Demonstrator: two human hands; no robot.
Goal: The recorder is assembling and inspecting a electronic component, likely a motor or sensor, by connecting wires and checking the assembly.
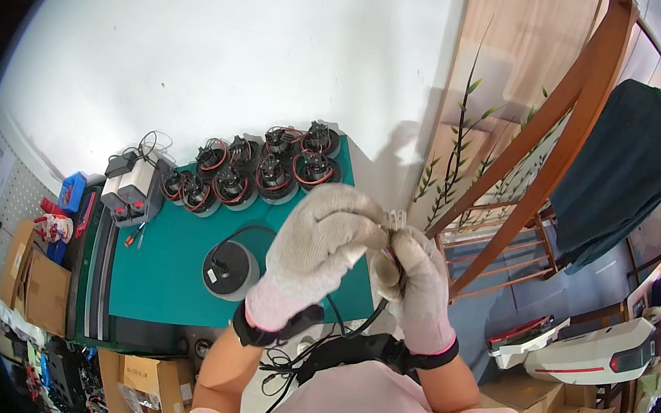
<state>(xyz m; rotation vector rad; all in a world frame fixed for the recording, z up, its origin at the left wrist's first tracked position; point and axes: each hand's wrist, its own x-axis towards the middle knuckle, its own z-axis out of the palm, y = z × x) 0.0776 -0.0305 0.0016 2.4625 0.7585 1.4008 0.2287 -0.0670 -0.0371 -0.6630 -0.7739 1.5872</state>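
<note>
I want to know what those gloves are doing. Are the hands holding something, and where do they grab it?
Both the left hand and right hand pinch a small white connector on thin wires, held by its end.

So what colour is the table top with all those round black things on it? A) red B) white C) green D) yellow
C: the table top is a teal green mat, with the round black parts lined up along its far edge and one more round black part nearer the gloved left hand.
</note>
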